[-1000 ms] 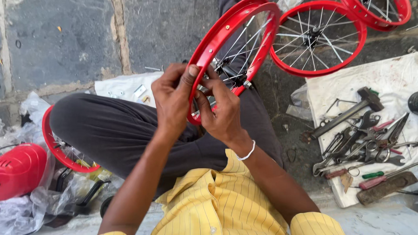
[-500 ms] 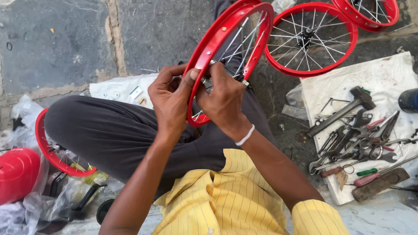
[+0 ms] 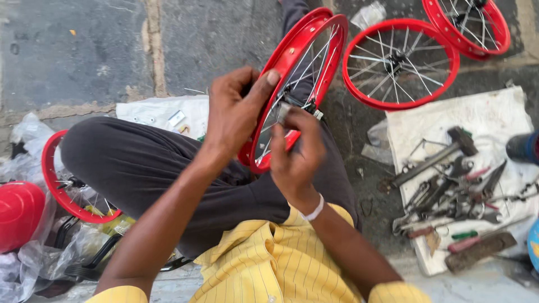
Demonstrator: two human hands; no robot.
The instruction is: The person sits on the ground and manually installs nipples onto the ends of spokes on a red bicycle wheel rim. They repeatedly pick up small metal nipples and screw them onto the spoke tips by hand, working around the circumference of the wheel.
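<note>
A red spoked wheel rim (image 3: 292, 62) stands on edge over my lap, leaning against my dark trouser leg. My left hand (image 3: 236, 109) grips its rim, thumb over the outer edge. My right hand (image 3: 297, 151) is at the hub and spokes, fingers pinched on a small metal part near the hub (image 3: 283, 109). What exactly the fingers hold is too small to tell.
Two more red spoked wheels lie on the stone ground, one (image 3: 400, 63) beside mine and one (image 3: 469, 25) at the top right. A white cloth (image 3: 494, 120) carries a hammer (image 3: 432, 157) and several tools. Another red rim (image 3: 56, 185), a red round object (image 3: 19, 213) and plastic bags lie left.
The view has shifted down slightly. My left hand slid along the rim and my right hand dropped from the rim's edge to the hub area.
</note>
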